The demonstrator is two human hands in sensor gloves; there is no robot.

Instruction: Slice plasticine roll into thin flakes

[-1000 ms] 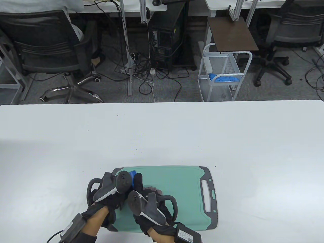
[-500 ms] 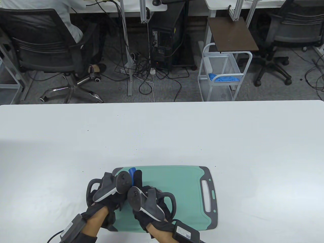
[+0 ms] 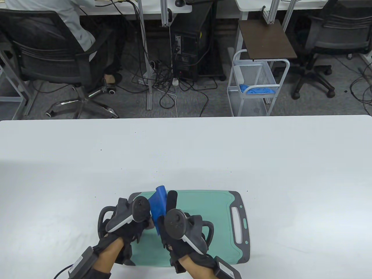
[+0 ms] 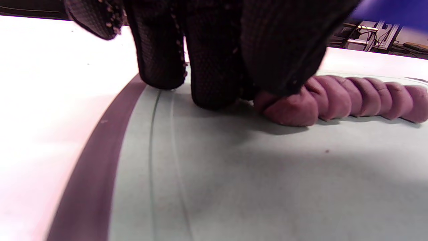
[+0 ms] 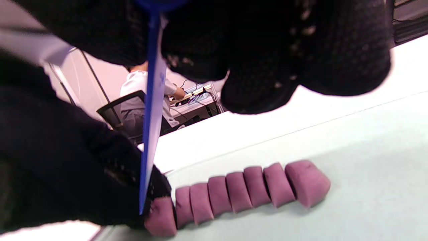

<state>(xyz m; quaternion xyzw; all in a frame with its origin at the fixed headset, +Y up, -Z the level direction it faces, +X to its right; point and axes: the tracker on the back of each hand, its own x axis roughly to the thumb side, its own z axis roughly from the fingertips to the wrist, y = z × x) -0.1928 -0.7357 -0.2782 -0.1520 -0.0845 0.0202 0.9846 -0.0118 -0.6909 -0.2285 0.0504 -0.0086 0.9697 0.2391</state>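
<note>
A purple plasticine roll (image 5: 234,194) lies on the green cutting board (image 3: 203,209), cut into several slices that still lie side by side; it also shows in the left wrist view (image 4: 341,98). In the table view my hands hide it. My left hand (image 3: 128,223) holds down the uncut left end with its fingertips (image 4: 214,90). My right hand (image 3: 180,229) grips a blue plastic cutter (image 3: 159,206). Its thin blade (image 5: 150,117) stands edge-down, its tip at the roll's left end, right next to my left fingers.
The board has a grey rim and a handle slot (image 3: 237,225) on its right side and lies near the front edge of the white table (image 3: 261,157). Office chairs, cables and a wire cart (image 3: 255,84) stand beyond the table's far edge.
My right hand has shifted to the right and turned, and the blue cutter now shows much more above my hands. My left hand has stayed in place on the roll.
</note>
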